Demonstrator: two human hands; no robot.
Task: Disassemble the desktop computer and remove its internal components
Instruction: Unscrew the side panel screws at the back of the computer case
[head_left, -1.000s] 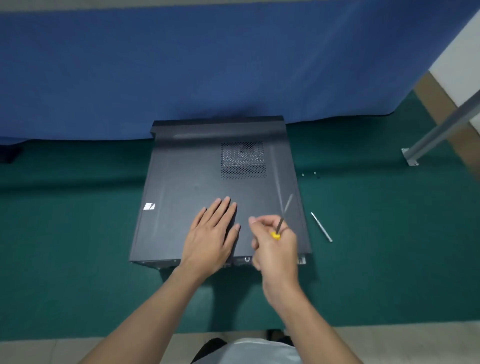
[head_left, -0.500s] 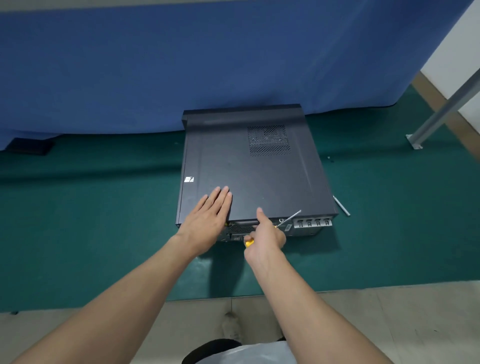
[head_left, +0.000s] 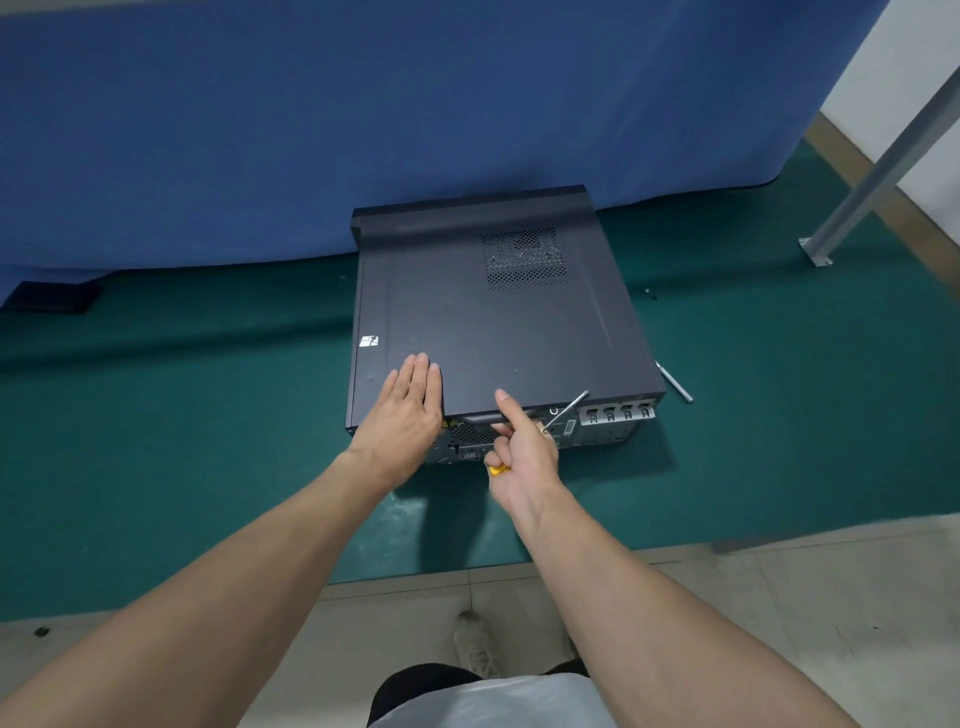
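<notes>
Carpet of dark green (head_left: 182, 441) covers the floor, and the desktop computer (head_left: 498, 332) lies flat on it on its side, with its far end close to a blue curtain (head_left: 415, 104). The dark side panel faces up, with a vent grille (head_left: 523, 257) toward the far right and a small sticker (head_left: 369, 341) near the left edge. The rear face with its slot covers (head_left: 618, 414) points at the person. A loose metal rod (head_left: 675, 383) lies just beside the case's right near corner, and two tiny screws (head_left: 648, 294) sit farther back on the right. A slanted grey post (head_left: 883, 161) stands well to the right. A flat black object (head_left: 52, 296) lies under the curtain at far left.

The left hand (head_left: 410, 410) rests flat on the panel's near left part, fingers straight and together. The right hand (head_left: 524, 457) grips a yellow-handled screwdriver (head_left: 566, 408), its shaft angled up to the right across the rear edge. Its thumb presses on the panel top while its fingers curl at the pull handle (head_left: 485, 417).
</notes>
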